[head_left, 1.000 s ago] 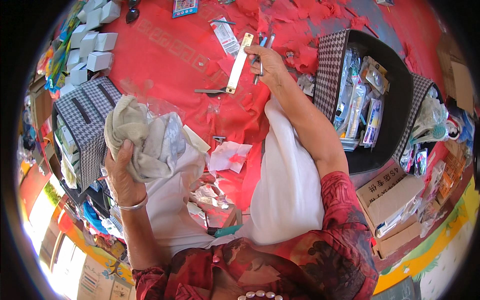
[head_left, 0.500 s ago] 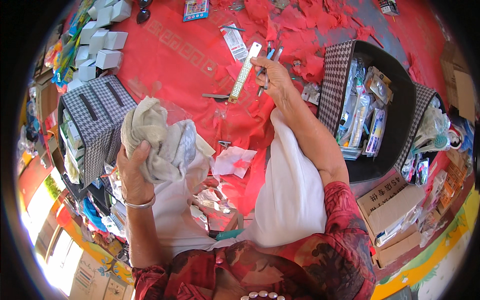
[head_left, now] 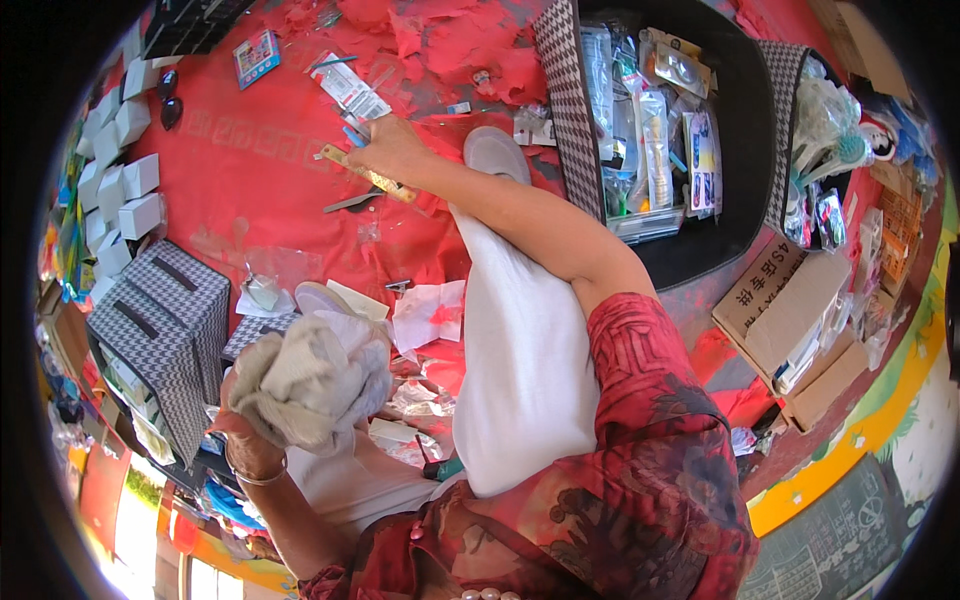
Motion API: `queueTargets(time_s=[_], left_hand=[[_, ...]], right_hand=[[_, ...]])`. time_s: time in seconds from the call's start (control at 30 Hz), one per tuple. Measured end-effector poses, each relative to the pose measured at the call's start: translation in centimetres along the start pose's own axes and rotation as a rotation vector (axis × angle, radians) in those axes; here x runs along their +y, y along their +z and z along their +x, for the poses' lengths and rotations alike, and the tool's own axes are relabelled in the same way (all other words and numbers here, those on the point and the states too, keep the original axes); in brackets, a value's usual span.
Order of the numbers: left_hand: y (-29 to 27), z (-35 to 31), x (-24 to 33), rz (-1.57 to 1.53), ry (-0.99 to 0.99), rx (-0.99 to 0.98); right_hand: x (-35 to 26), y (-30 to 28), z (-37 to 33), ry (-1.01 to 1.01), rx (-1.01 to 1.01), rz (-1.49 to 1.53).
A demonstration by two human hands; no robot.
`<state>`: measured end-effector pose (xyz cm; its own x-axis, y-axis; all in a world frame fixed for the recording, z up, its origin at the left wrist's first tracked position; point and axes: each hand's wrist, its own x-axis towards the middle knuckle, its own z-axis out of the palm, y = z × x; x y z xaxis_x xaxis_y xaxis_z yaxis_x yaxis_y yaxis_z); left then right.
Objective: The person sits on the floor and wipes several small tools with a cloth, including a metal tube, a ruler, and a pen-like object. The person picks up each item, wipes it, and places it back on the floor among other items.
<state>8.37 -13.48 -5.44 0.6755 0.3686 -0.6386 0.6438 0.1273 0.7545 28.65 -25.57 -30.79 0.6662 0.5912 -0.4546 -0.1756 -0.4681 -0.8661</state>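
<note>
My left hand (head_left: 252, 440) grips a crumpled grey-beige cloth (head_left: 300, 385) over my left leg, and a bracelet circles that wrist. Stretched far forward, my right hand (head_left: 392, 150) is closed, with blue-tipped pens (head_left: 354, 136) showing at its fingers. A narrow flat gold strip (head_left: 385, 184) with cut-out figures lies along the same fingers, partly hidden by them. Just below it, a dark knife-like tool (head_left: 352, 202) rests on the red sheet (head_left: 240, 190). Beyond the hand is a white printed card pack (head_left: 350, 88).
An open black-lined houndstooth box (head_left: 735, 190) full of packaged goods stands to the right. At the left are a closed houndstooth box (head_left: 165, 305) and several white cartons (head_left: 140, 175). Sunglasses (head_left: 171, 112) lie nearby. White paper (head_left: 430, 318) and a cardboard box (head_left: 770, 300) sit nearer me.
My view has turned, so the boxes and sheet sit differently. My right hand has swung leftward and tipped the gold strip, which now lies lower along it. The left hand keeps the cloth.
</note>
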Motion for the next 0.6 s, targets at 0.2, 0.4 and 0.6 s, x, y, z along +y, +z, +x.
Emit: queueTargets(time_s=[0.2, 0.4, 0.6], left_hand=[[-1.7, 1.4, -0.5, 0.419, 0.003, -0.157], [0.9, 1.7, -0.4, -0.178, -0.196, -0.096], [1.9, 2.2, 0.0, 0.938, 0.74, -0.546]], right_hand=[[-1.8, -0.3, -0.7, 0.34, -0.165, 0.707], [-9.9, -0.1, -4.2, -0.018, -0.211, 0.876], [-13.5, 0.2, -7.5, -0.33, -0.216, 0.494]])
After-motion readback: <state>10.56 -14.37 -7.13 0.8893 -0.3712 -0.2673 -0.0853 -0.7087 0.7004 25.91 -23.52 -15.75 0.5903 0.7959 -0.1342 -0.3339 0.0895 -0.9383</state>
